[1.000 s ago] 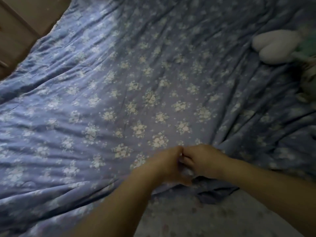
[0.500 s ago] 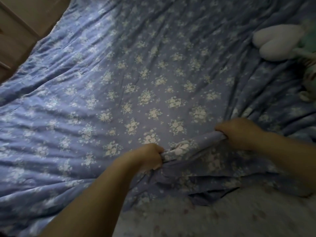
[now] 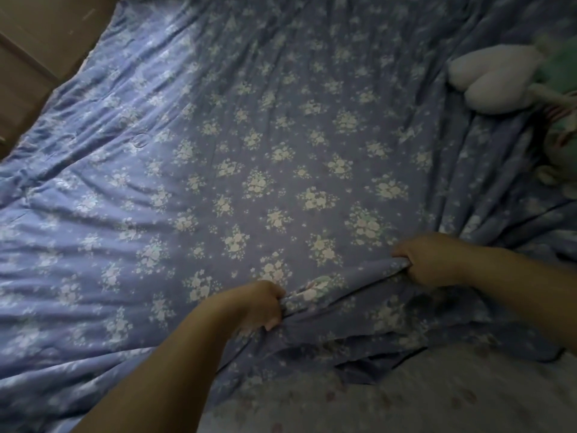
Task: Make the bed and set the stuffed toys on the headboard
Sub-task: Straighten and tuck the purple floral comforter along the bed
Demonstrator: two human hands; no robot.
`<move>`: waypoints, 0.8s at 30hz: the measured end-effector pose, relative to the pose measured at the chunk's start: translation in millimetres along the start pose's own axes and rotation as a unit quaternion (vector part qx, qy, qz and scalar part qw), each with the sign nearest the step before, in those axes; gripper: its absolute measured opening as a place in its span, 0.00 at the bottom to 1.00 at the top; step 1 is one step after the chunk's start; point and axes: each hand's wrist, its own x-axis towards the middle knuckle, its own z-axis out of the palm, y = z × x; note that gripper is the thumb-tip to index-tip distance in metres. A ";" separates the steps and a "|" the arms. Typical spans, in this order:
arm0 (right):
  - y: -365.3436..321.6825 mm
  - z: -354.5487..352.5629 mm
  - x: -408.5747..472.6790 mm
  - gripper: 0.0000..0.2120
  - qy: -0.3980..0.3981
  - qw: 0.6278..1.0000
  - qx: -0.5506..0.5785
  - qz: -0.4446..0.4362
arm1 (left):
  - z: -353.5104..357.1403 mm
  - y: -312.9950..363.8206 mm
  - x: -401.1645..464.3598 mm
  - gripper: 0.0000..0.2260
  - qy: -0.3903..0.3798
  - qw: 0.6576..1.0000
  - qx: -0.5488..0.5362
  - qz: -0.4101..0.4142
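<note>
A blue quilt (image 3: 265, 145) with white flower bunches covers most of the bed, creased all over. My left hand (image 3: 256, 304) grips a bunched fold of its near edge at lower centre. My right hand (image 3: 427, 260) grips the same edge further right, and a taut ridge of cloth runs between the two fists. A white stuffed toy (image 3: 493, 79) lies on the quilt at the upper right, beside a green and white stuffed toy (image 3: 562, 120) cut off by the frame edge.
A pale sheet (image 3: 406, 398) with faint pink flowers shows below the quilt's near edge. A beige wooden surface (image 3: 34, 51) lies past the quilt at the upper left. The room is dim.
My hands, which met at the quilt edge a second ago, have drawn apart, stretching the fold between them. In the last half second they hold much the same spacing.
</note>
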 end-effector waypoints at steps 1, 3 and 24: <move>1.2 1.4 -0.1 0.12 0.007 1.000 0.003 0.002 | -0.2 0.1 0.7 0.09 -0.001 1.000 0.000 -0.002; 1.6 6.4 -1.2 0.09 -0.025 0.999 -0.022 0.006 | 0.2 2.5 2.8 0.09 -0.010 1.000 0.012 -0.008; 65.4 -12.9 -2.0 0.18 0.022 0.994 -0.093 -0.054 | 14.8 134.4 29.0 0.14 0.019 0.981 0.008 0.194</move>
